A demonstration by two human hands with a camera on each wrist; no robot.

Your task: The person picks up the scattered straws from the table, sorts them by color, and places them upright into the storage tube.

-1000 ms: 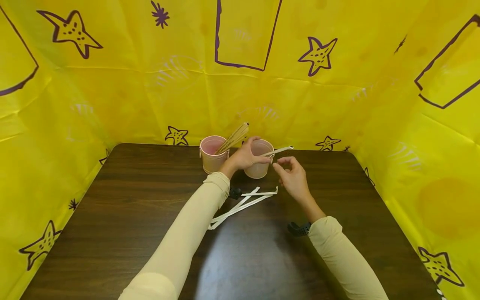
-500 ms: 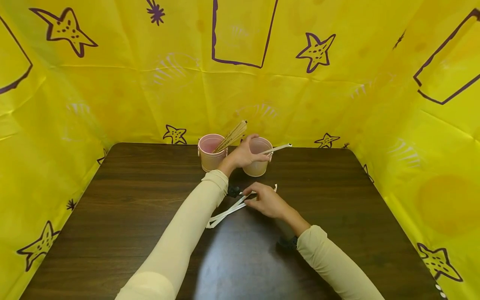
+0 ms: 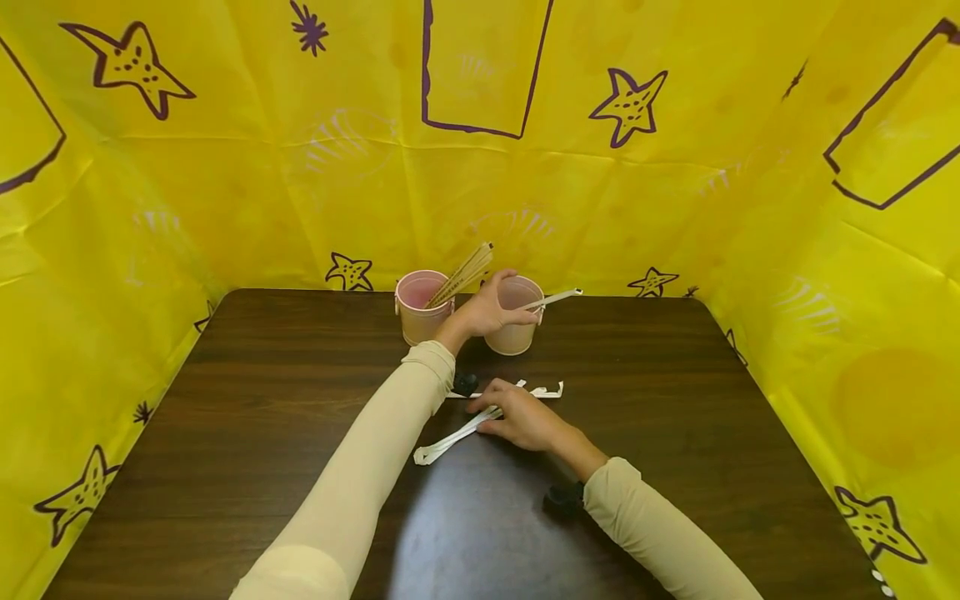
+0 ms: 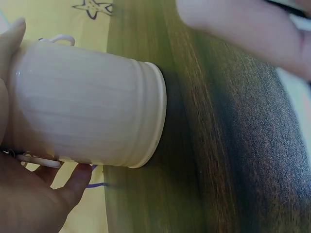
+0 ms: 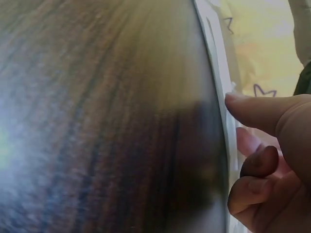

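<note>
My left hand (image 3: 489, 313) grips the right-hand pale pink bucket (image 3: 512, 340), thumb and fingers spread around it near its rim. In the left wrist view the same bucket (image 4: 87, 102) stands on the table between the fingers. A single slim white stick (image 3: 553, 298) with a dark tip leans out over its rim. Below, my right hand (image 3: 525, 418) pinches slim white paper-wrapped straws (image 3: 453, 439) that lie crossed on the table. Seen from the right wrist, the thumb and curled fingers meet a long white straw (image 5: 221, 73). How many are pinched cannot be told.
A second pink bucket (image 3: 418, 321) stands to the left, holding a bundle of tan printed sticks (image 3: 465, 275). More white straws (image 3: 551, 392) stick out behind the right hand. Yellow patterned sheeting (image 3: 262, 200) walls in the dark wooden table (image 3: 247, 433).
My right hand has come down from beside the right-hand bucket to the white straws, which have shifted and lie closer together. The left hand stays on its bucket.
</note>
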